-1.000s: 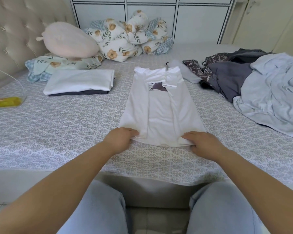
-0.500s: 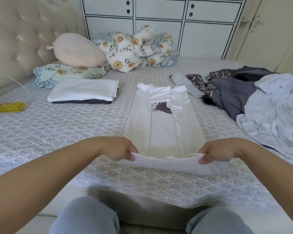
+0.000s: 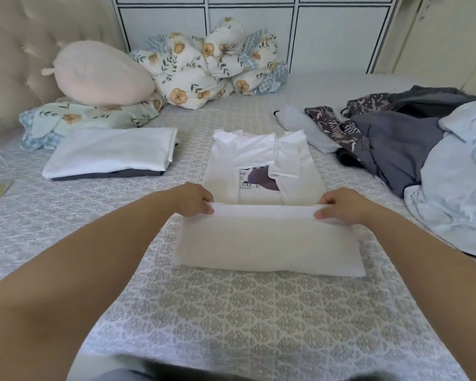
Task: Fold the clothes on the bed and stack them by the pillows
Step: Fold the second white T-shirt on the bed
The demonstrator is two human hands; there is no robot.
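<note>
Left hand: our left hand (image 3: 195,200) pinches the left end of the white T-shirt's (image 3: 261,171) turned-up hem, fingers curled over the edge.
Right hand: our right hand (image 3: 341,206) grips the right end of that same hem, thumb underneath.
T-shirt: it's in the middle of the bed (image 3: 231,312), sleeves folded in, bottom part doubled up toward the print so the fold line faces us.
Edges: the hem we're holding runs straight between both hands, just below the print.
Folded stack: a white piece on a dark one (image 3: 113,152), left of the shirt, right beside the floral pillow (image 3: 88,118).
Unfolded pile: grey, patterned and pale blue clothes (image 3: 412,149) heaped on the right, close to the shirt's collar corner.
Open room: bare sheet between shirt and stack, and more in front of us.
</note>
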